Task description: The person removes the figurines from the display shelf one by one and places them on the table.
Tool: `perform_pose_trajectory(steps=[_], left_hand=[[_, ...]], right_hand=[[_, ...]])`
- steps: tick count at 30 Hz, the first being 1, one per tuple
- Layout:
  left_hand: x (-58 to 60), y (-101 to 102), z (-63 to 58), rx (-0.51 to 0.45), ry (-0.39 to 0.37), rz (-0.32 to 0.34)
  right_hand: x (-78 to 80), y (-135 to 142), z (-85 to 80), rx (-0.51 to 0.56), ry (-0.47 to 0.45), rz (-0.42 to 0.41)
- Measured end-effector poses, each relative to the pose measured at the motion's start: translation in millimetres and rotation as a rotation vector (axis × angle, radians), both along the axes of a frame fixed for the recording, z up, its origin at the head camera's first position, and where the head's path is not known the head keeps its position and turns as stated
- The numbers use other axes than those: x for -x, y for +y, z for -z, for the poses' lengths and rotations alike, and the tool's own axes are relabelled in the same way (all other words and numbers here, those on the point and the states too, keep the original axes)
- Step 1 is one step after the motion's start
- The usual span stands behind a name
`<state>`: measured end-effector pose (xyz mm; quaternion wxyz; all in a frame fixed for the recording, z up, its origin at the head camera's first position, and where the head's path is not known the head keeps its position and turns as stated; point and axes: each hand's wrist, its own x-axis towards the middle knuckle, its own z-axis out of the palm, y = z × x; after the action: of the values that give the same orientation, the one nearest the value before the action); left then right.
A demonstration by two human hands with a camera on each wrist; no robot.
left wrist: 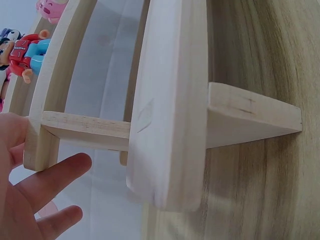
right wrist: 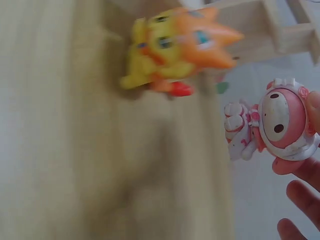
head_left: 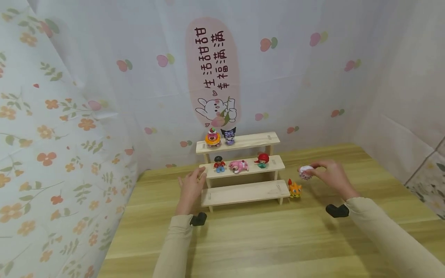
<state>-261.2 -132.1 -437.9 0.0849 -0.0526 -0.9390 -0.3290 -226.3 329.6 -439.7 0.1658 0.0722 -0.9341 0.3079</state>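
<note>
Against the shelf [head_left: 243, 192], left hand [head_left: 191, 187] rests spread; right hand [head_left: 332, 177] pinches figurine [right wrist: 291, 120].

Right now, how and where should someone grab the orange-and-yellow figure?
Probably grip the figure by its large head, from above and the person's right: it stands upright, with the lowest wooden step close by on the other side.

Has 2 figurines [head_left: 213, 139] atop the stand [head_left: 243, 193], 3 on its middle step [head_left: 279, 162]. Has at its 4 o'clock an animal toy [head_left: 295, 190], at 3 a held doll [head_left: 306, 172].
</note>
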Motion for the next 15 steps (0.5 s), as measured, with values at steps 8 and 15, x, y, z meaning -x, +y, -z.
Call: perform_pose_trajectory(steps=[8,15], left_hand=[[0.0,1.2,-3.0,0.000,-0.006,-0.002],[-0.1,2.3,-3.2,0.014,-0.011,-0.009]], right_hand=[[-16.7,-2.4,27.5,0.032,-0.008,0.014],[-20.5,-2.9,35.8,0.025,-0.011,0.018]])
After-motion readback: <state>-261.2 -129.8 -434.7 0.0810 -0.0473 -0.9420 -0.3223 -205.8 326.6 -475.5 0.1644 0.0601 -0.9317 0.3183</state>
